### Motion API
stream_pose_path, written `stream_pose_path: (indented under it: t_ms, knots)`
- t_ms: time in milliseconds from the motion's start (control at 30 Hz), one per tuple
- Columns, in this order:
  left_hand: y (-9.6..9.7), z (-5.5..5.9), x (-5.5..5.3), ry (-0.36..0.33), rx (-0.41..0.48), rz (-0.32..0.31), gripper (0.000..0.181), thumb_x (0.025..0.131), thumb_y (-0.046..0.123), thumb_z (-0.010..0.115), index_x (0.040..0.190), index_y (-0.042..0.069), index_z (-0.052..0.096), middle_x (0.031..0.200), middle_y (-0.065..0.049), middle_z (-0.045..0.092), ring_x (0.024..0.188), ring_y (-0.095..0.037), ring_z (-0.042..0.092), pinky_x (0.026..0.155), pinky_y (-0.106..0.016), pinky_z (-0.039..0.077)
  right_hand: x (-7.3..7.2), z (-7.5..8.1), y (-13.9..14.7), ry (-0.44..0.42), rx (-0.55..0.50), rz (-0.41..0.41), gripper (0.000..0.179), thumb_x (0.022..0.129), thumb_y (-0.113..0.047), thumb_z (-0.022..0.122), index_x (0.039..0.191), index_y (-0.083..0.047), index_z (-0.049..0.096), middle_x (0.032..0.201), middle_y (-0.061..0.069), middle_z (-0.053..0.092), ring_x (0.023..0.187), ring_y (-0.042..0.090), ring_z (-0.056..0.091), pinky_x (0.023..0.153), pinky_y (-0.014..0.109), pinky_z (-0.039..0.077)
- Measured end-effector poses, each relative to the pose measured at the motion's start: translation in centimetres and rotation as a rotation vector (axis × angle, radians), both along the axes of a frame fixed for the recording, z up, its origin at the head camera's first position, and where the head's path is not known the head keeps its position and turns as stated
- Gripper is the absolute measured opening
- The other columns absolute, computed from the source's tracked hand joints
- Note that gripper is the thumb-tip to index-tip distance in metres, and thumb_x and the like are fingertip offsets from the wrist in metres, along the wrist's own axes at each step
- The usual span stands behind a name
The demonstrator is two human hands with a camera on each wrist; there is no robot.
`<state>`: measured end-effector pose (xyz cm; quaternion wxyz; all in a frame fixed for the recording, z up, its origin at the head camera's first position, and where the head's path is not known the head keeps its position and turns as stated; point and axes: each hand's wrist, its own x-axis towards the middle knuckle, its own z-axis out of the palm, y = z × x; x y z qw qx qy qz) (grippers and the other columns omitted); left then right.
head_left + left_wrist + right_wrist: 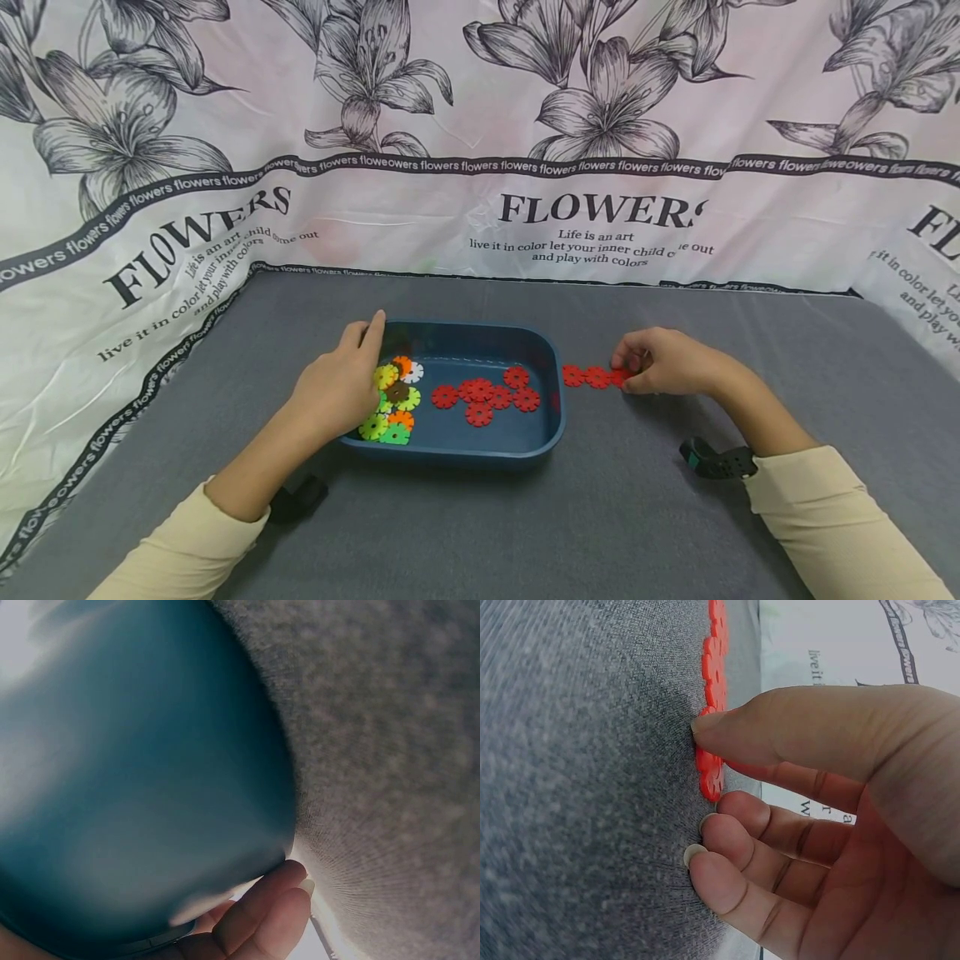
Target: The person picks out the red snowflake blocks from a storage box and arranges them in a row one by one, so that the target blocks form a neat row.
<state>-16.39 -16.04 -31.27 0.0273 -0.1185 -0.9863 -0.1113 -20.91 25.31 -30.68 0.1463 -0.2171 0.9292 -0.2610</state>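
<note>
Through the head camera I watch the left hand (337, 392) at the left end of a dark blue tray (450, 454), its fingers bent over the rim so that it grips the wall there; the left wrist view shows me mostly the tray's smooth outer side, with fingertips curled at its edge. The right hand (667, 362) is beyond the tray's right end, near the far side of the table. There a short row of three red discs (597, 377) lies on the grey cloth (480, 533), its left end just beside the tray's outer wall; I cannot tell whether they touch. On the right wrist feed I see the thumb and forefinger closed together on the right-hand disc of that row, the remaining fingers half bent and holding nothing. Inside the tray, a loose cluster of red discs (480, 390), some overlapping, sits from the middle toward the right, and a mixed pile of coloured discs (397, 393) in yellow, orange, green, white and brown is heaped at the left end, close by the left hand.
</note>
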Motion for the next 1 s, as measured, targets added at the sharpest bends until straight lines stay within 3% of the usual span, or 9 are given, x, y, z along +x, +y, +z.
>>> stream_pose_path:
  t_ms: [233, 333, 600, 767, 867, 1000]
  knots:
    - [0.1, 0.1, 0.0, -0.005, -0.002, 0.003, 0.085, 0.086, -0.003, 0.059, 0.159, 0.000, 0.017, 0.150, -0.029, 0.034, 0.049, -0.021, 0.041, 0.046, -0.032, 0.035, 0.0, 0.3, 0.0, -0.016, 0.012, 0.001, 0.028, 0.082, -0.017, 0.079, 0.105, -0.006, 0.068, 0.085, 0.002, 0.058, 0.077, 0.019, 0.052, 0.065, 0.036, 0.043]
    - [0.1, 0.1, 0.0, -0.002, -0.003, 0.004, 0.085, 0.086, -0.003, 0.059, 0.159, 0.001, 0.017, 0.150, -0.029, 0.034, 0.049, -0.021, 0.040, 0.046, -0.032, 0.034, 0.0, 0.9, -0.2, 0.018, 0.026, 0.008, 0.029, 0.086, -0.020, 0.077, 0.109, -0.006, 0.069, 0.086, 0.001, 0.059, 0.076, 0.018, 0.053, 0.064, 0.036, 0.044]
    - [0.1, 0.0, 0.1, -0.001, 0.000, 0.002, 0.083, 0.086, -0.003, 0.058, 0.159, 0.000, 0.018, 0.149, -0.029, 0.035, 0.048, -0.020, 0.039, 0.045, -0.031, 0.034, 1.1, 3.6, -4.0, 0.306, -0.040, 0.056, 0.017, 0.090, -0.009, 0.071, 0.106, -0.004, 0.070, 0.089, 0.001, 0.062, 0.078, 0.017, 0.059, 0.070, 0.039, 0.049]
    - [0.0, -0.1, 0.1, 0.007, -0.002, 0.005, 0.084, 0.086, -0.003, 0.059, 0.159, 0.000, 0.018, 0.149, -0.029, 0.036, 0.048, -0.021, 0.040, 0.045, -0.032, 0.034, 1.8, 4.8, -8.5, 0.437, -0.062, 0.180, 0.011, 0.089, -0.005, 0.071, 0.099, -0.007, 0.074, 0.083, -0.002, 0.059, 0.071, 0.014, 0.054, 0.065, 0.035, 0.047]
    - [0.0, -0.1, 0.1, 0.008, -0.001, 0.003, 0.084, 0.086, -0.003, 0.059, 0.159, 0.000, 0.017, 0.149, -0.029, 0.035, 0.047, -0.020, 0.039, 0.044, -0.031, 0.033, 2.0, 4.8, -11.5, 0.431, -0.029, 0.262, 0.010, 0.088, -0.005, 0.071, 0.098, -0.007, 0.075, 0.085, -0.002, 0.059, 0.073, 0.014, 0.054, 0.066, 0.032, 0.047]
    - [0.0, -0.1, 0.0, 0.003, 0.002, -0.003, 0.084, 0.086, -0.004, 0.057, 0.159, 0.000, 0.016, 0.149, -0.028, 0.035, 0.045, -0.019, 0.037, 0.044, -0.031, 0.031, 2.2, 4.0, -15.0, 0.340, 0.064, 0.337, 0.013, 0.090, -0.011, 0.071, 0.102, -0.008, 0.075, 0.094, 0.001, 0.063, 0.082, 0.017, 0.058, 0.071, 0.030, 0.050]
